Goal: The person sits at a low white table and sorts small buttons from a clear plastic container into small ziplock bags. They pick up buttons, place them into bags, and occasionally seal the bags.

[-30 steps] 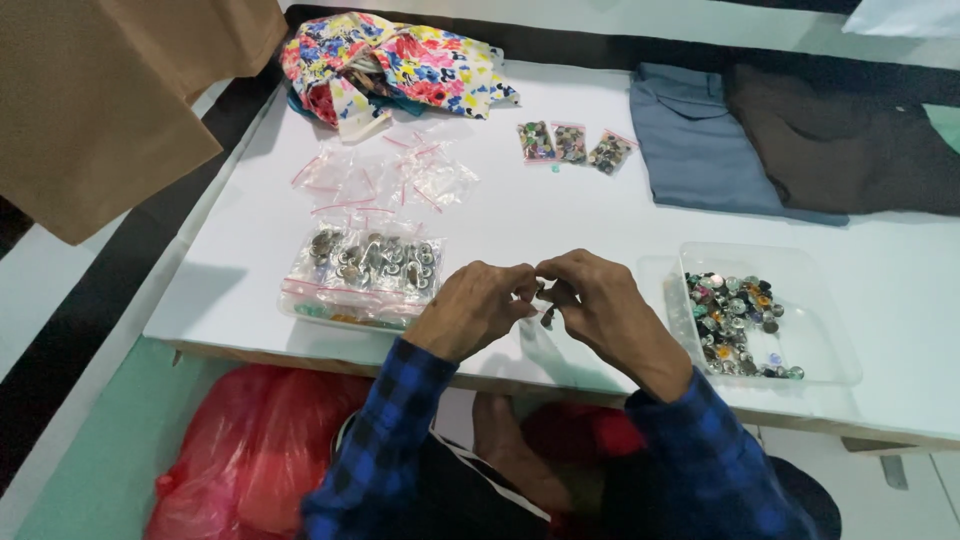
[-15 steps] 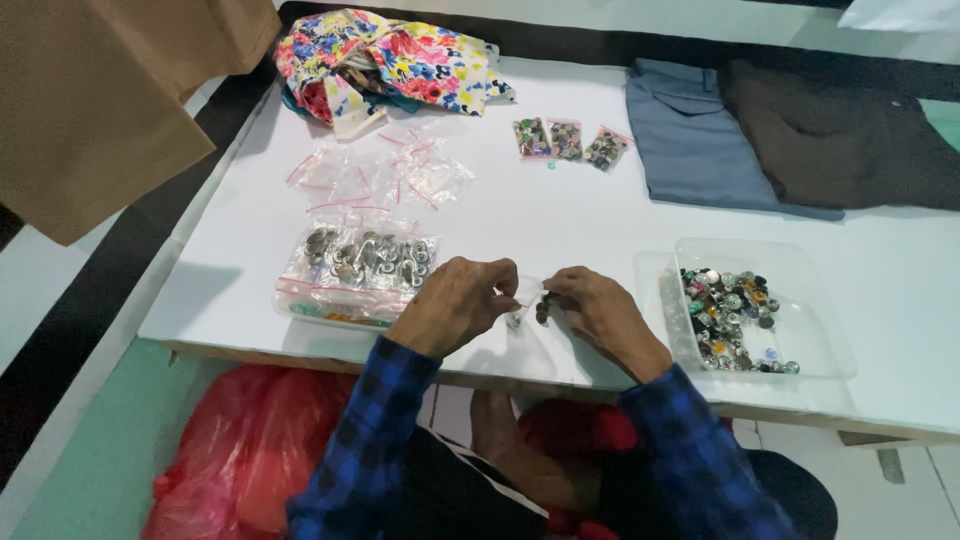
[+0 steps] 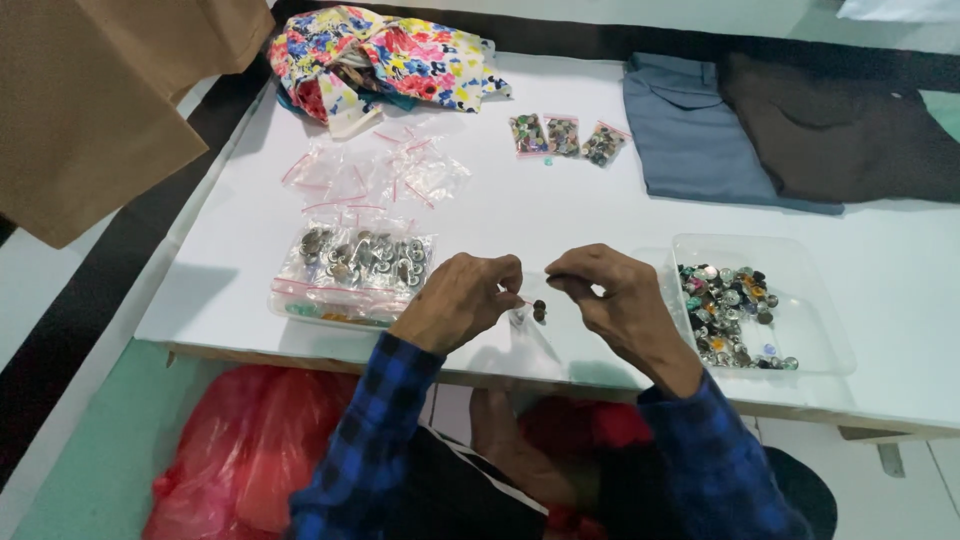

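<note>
My left hand [image 3: 462, 297] and my right hand [image 3: 610, 298] meet just above the front of the white table [image 3: 560, 215]. Between their fingertips they pinch the top of a small clear zip bag [image 3: 532, 318] that hangs down with a few dark buttons inside. Right of my right hand stands a clear plastic tray [image 3: 800, 295] holding several mixed buttons [image 3: 728, 312]. Left of my left hand lies a stack of filled button bags [image 3: 355, 268].
Empty zip bags [image 3: 375, 172] lie behind the stack, and three small filled bags [image 3: 565, 138] sit further back. A floral cloth [image 3: 385, 55] and folded blue [image 3: 700, 140] and dark garments [image 3: 840, 125] lie at the far edge. A red plastic bag [image 3: 250, 445] sits below.
My hands have drawn slightly apart, and the small bag now hangs stretched between the fingertips.
</note>
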